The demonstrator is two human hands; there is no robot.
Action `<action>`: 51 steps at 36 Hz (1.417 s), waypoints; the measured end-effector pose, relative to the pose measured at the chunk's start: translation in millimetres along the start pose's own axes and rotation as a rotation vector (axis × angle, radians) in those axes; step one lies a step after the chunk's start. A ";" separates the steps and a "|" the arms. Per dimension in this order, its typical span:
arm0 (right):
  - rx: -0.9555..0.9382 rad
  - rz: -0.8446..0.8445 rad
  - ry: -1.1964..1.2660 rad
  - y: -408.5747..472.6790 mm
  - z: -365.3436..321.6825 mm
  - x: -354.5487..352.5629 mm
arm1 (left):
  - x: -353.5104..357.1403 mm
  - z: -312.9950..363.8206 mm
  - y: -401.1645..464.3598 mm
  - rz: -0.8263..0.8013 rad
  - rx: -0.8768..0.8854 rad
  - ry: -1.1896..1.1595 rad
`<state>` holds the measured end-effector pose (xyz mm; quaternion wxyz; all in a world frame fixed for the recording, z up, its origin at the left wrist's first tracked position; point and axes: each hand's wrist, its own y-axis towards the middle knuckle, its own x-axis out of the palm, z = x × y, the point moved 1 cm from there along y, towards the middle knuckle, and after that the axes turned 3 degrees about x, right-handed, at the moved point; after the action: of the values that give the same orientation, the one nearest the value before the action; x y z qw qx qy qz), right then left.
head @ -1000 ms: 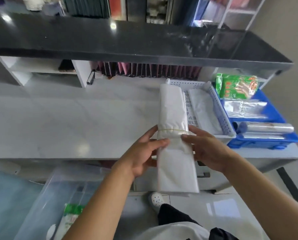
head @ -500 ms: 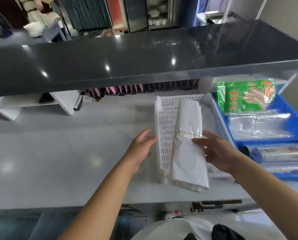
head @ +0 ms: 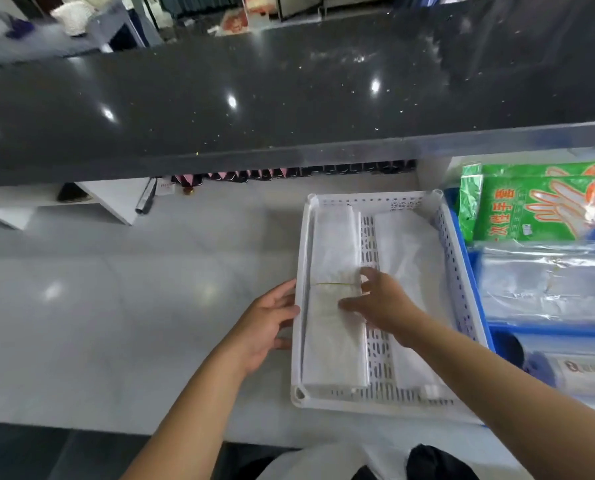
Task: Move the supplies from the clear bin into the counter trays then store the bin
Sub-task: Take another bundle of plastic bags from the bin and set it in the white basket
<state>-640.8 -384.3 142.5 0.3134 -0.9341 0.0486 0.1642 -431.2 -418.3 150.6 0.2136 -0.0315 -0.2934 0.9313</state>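
Observation:
A white perforated tray (head: 379, 398) sits on the pale counter. A folded bundle of white plastic bags (head: 334, 341), tied with a rubber band, lies flat along the tray's left side. My right hand (head: 379, 303) rests on the bundle near the band, fingers spread and fairly straight. My left hand (head: 266, 325) touches the tray's left outer wall with relaxed fingers. A second white bag stack (head: 410, 258) lies on the tray's right side. The clear bin is out of view.
A blue tray (head: 476, 271) to the right holds a green glove packet (head: 545, 202), clear bags (head: 548, 285) and rolls. A dark raised countertop (head: 254, 98) overhangs the back. White cubbies (head: 109, 202) stand at the back left.
The bag bundle went from held in both hands in front of the counter to lying flat in the white tray's left side. My left hand let go and moved to the tray's wall.

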 end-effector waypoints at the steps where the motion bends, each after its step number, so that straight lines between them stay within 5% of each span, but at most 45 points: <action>1: -0.016 0.030 -0.045 -2.4 1.5 1.4 | -0.4 -1.3 0.4 -0.002 -0.003 -0.001; 13: 0.051 -0.073 0.241 -4.3 4.9 -6.3 | -4.0 -5.0 1.1 -0.020 -0.012 0.026; 16: -0.014 0.036 -0.054 -5.7 3.3 -1.4 | -4.1 -4.4 0.0 -0.030 -0.014 0.030; 20: -0.353 0.243 -0.615 -13.3 -3.5 10.6 | -2.1 -5.7 -3.0 0.032 -0.004 0.020; 25: -0.434 0.028 -0.889 -8.6 3.5 32.9 | 4.5 -8.8 -11.0 0.102 0.035 0.024; 28: -0.446 0.064 -0.944 -8.2 13.4 44.3 | 8.0 -8.6 -16.0 0.131 0.064 0.036; 44: -0.341 0.198 -0.956 -41.6 -21.9 59.6 | -42.0 -58.4 -116.4 0.253 0.280 0.177; 47: -0.506 0.309 -0.861 -85.8 -46.3 93.7 | -75.9 -87.8 -164.5 0.383 0.310 0.318; 51: -0.788 0.168 -0.702 -159.8 -59.0 180.7 | -128.6 -155.1 -236.6 0.566 0.181 0.467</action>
<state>-423.5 -290.0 216.9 -0.0780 -0.8626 -0.0500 0.4973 -196.3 -214.8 146.5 0.0106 -0.3037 -0.1331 0.9434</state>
